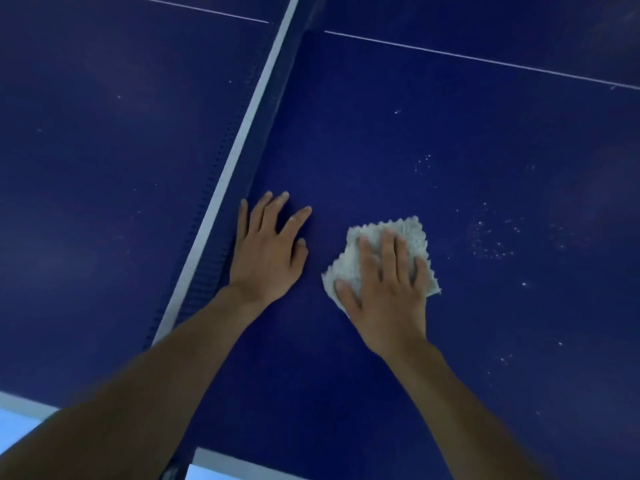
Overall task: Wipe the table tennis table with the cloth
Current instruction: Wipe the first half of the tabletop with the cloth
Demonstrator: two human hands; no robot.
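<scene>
My right hand (388,289) is flat, fingers straight, pressing the white cloth (410,233) onto the blue counter (450,133). My left hand (270,251) is flat and relaxed, holding nothing, just beside the net (242,140). White specks (491,244) lie right of the cloth.

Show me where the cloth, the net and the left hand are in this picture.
cloth (346,266): head view, bare left part beside the index finger.
net (238,143): head view, white top band.
left hand (266,254): head view, back of the hand.

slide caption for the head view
Right hand presses cloth on blue table; left hand rests flat beside the net.
</scene>
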